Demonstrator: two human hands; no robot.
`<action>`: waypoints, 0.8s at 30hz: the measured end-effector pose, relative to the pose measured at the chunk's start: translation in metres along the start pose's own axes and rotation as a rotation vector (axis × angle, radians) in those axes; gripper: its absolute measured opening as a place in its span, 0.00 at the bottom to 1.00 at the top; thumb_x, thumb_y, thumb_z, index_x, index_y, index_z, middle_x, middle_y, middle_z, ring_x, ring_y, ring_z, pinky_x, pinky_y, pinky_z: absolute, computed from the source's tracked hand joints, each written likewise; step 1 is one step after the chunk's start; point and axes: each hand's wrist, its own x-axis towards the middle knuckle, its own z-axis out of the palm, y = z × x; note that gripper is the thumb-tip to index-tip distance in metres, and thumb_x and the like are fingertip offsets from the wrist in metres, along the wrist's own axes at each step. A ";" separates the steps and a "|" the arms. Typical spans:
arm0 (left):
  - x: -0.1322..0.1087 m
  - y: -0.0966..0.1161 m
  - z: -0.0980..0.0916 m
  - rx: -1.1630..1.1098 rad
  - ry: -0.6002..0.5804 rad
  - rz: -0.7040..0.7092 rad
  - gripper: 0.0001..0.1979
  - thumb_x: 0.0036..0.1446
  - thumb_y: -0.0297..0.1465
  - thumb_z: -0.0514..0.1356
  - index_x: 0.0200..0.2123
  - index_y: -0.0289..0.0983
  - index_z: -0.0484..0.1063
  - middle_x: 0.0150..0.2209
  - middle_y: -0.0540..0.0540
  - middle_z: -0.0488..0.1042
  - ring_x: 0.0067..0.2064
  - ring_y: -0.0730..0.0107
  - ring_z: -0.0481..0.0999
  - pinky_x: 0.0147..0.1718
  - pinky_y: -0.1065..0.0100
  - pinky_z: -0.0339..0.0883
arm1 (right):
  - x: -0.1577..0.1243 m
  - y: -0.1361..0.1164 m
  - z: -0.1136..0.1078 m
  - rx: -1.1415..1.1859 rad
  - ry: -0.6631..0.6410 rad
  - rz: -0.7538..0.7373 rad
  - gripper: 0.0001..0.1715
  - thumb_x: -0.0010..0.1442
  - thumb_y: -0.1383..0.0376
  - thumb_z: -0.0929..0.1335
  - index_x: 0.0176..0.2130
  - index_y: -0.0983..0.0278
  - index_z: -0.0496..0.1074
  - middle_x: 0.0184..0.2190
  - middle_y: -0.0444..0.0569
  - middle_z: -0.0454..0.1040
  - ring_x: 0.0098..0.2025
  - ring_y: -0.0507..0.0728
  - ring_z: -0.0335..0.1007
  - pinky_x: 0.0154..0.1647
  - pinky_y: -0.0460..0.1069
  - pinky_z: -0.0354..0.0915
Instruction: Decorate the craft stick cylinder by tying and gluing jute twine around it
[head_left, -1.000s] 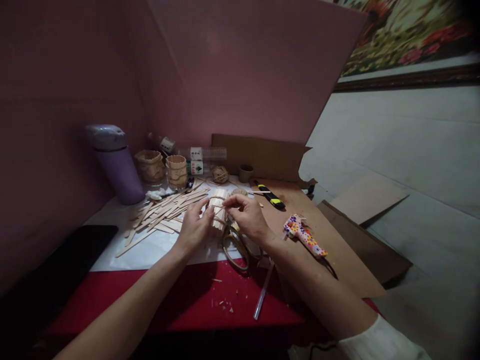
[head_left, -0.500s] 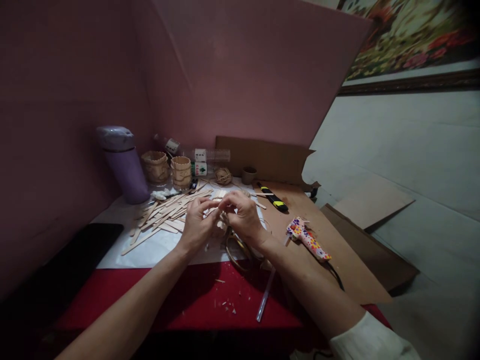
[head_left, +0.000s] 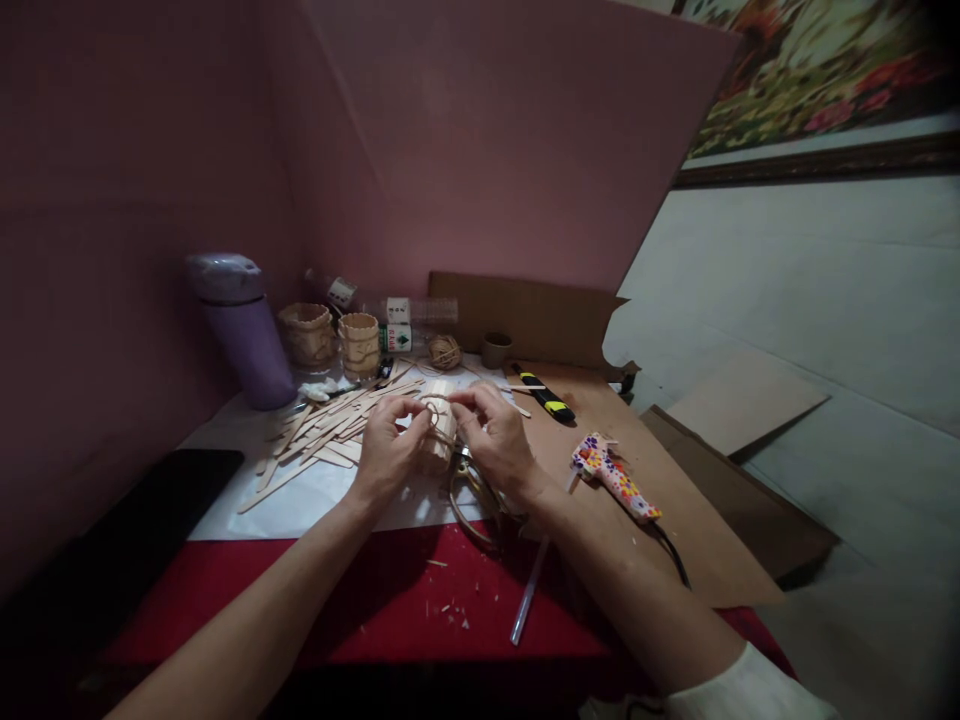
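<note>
A small cup of upright ice-cream sticks [head_left: 439,432] stands on the white sheet [head_left: 315,495] in the middle of the table. My left hand [head_left: 390,450] pinches a thin brown twine [head_left: 433,407] at the cup's left side. My right hand [head_left: 495,435] pinches the same twine at the cup's top right. The twine loops around the cup between my fingers. A pile of loose sticks [head_left: 330,425] lies just left of my left hand. Scissors [head_left: 472,500] lie under my right wrist.
A purple flask [head_left: 244,330], two finished stick cups [head_left: 334,340], a twine ball [head_left: 444,351] and a small tube [head_left: 496,349] stand at the back. A yellow-black cutter [head_left: 546,395], a patterned glue gun [head_left: 615,478] and a glue stick [head_left: 529,590] lie right, on cardboard [head_left: 660,500]. A black slab [head_left: 142,510] sits left.
My hands drew together over the cup, then parted a little. The twine now shows looped across the cup's top. The view shifted slightly.
</note>
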 end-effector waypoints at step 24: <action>0.001 0.000 -0.002 0.044 -0.034 0.054 0.10 0.52 0.38 0.62 0.28 0.37 0.75 0.37 0.42 0.74 0.42 0.57 0.73 0.37 0.59 0.66 | -0.001 0.000 0.006 -0.141 0.003 -0.056 0.04 0.61 0.71 0.67 0.38 0.63 0.71 0.32 0.47 0.73 0.35 0.56 0.68 0.37 0.50 0.62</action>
